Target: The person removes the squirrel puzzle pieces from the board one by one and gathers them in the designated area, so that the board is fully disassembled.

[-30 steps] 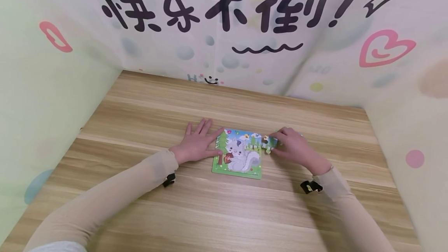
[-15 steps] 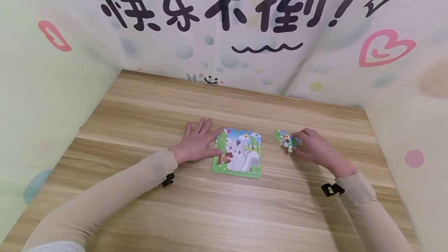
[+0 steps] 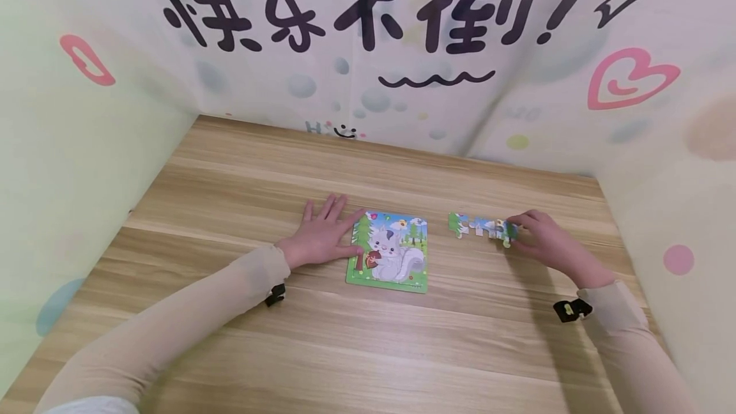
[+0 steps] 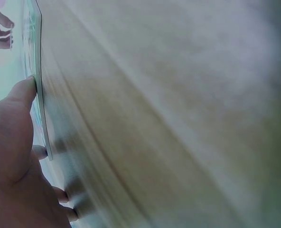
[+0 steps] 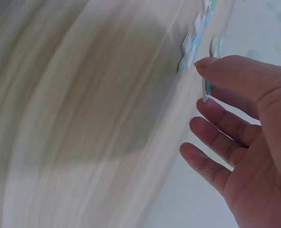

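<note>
A square jigsaw puzzle with a squirrel picture lies on the table in the head view. My left hand rests at its left side, fingers spread, thumb and forefinger over the edge. In the left wrist view the thumb presses on the puzzle's rim. To the right of the puzzle, my right hand pinches a jigsaw piece between thumb and fingertips. The right wrist view shows this piece held on edge, raised off the table, the other fingers spread loosely below it.
Several loose jigsaw pieces lie in a row between the puzzle and my right hand. The wooden table ends at a printed cloth backdrop behind and at both sides.
My right hand has moved away from the puzzle to the right, carrying the jigsaw piece past the loose pieces, which now show. My left hand has stayed in place.
</note>
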Motion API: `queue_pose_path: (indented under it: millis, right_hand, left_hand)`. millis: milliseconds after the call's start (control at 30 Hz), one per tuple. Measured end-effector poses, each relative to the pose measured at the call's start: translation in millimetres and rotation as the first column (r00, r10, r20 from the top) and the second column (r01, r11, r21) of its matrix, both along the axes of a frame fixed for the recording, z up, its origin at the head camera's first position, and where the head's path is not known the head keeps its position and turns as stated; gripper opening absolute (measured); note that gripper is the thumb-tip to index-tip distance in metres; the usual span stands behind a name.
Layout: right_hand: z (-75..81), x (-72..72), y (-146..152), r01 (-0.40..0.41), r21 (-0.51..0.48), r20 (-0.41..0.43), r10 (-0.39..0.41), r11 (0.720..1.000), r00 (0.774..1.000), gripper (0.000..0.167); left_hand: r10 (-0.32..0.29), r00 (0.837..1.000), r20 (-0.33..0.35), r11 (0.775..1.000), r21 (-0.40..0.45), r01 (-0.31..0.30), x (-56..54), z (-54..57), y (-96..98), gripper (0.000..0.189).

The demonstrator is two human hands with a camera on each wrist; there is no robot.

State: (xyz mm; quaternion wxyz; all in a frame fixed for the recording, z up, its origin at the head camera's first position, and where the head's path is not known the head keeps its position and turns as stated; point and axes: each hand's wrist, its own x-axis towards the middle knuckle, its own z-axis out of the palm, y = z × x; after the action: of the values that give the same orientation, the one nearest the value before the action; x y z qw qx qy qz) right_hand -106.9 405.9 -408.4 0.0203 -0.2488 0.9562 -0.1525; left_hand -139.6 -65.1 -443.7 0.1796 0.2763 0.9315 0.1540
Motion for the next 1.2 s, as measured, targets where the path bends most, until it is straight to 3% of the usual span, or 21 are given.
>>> queue_pose_path:
  millis: [267,400,600,1200]
  right_hand:
    - [-2.5,-5.2,16.0,0.048,0.014,0.105,-0.049,0.999,0.993,0.040]
    - [-6.3,-8.0,22.8,0.064,0.028,0.153,-0.067,0.998,0.986,0.041]
    - [-10.6,-12.5,27.0,0.057,0.025,0.166,-0.060,0.998,0.984,0.040]
    - [-10.0,-18.3,24.5,0.073,0.006,0.221,-0.073,0.997,0.973,0.039]
  left_hand:
    - [0.003,1.000,0.005,1.000,0.005,-0.003,1.4,1.8,0.0,0.087]
    - [0.002,1.000,0.007,1.000,0.010,-0.002,0.5,-3.0,-0.8,0.087]
    - [-0.001,1.000,0.013,1.000,0.017,0.001,2.2,-0.6,-1.5,0.087]
    - [-0.005,1.000,-0.015,1.000,0.020,0.005,-1.3,-8.9,-3.1,0.087]
